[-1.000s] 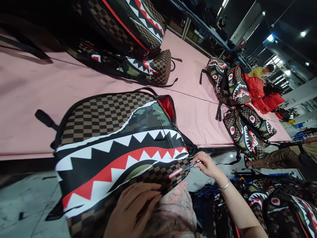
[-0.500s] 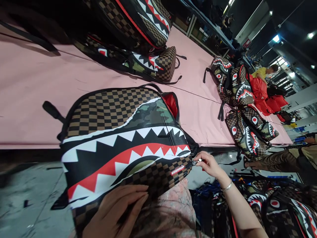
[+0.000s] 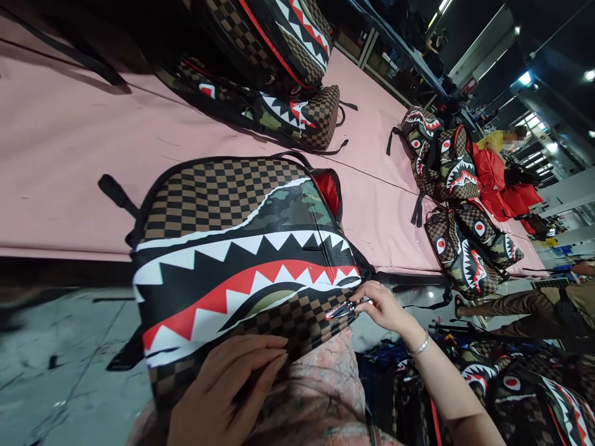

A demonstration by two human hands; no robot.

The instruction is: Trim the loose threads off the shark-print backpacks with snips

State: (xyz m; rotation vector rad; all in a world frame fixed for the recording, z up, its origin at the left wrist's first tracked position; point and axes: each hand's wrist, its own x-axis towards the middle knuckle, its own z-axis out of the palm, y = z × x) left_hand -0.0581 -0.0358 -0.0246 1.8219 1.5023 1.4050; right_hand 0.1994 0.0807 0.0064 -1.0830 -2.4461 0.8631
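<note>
My right fingers (image 3: 370, 292) pinch a small pointed tool (image 3: 344, 309) at the backpack (image 3: 242, 266); my left, narrow, are by its near side, holding what I can't tell. Half over the worktop (image 3: 60, 161), it looks light, floppy, best lifted by its black loop (image 3: 297, 157).

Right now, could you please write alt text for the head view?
The right hand holds a small dark tool at the red label of a checkered, shark-mouth backpack; the left hand is near its lower edge. More backpacks sit on the pink table.
</note>
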